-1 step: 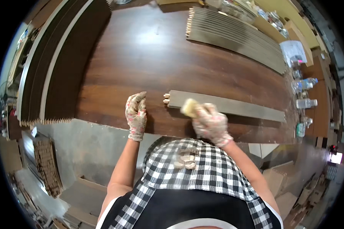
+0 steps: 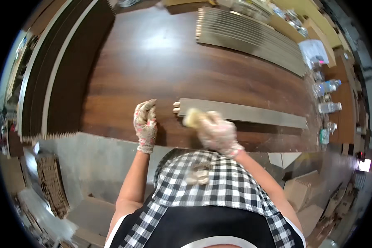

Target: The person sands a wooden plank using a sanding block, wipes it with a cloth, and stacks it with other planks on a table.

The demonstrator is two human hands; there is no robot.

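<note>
A pale pad [image 2: 193, 118], blurred, is gripped in the gloved right hand [image 2: 220, 134], by the slat's [image 2: 244, 112] near edge; whether they touch is unclear. The slat lies on the table [image 2: 140, 74], pegs [image 2: 176, 108] at its left end. The left hand [image 2: 145, 126], just beyond them, has curled fingers; I cannot tell whether it holds anything. Farther out, the dark stack [image 2: 78, 70] runs out of view at the top.

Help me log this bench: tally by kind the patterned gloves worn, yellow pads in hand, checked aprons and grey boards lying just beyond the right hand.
Gloves: 2, on the left hand and right hand
Yellow pad, blurred: 1
Checked apron: 1
Grey board: 1 showing
Total: 5
</note>
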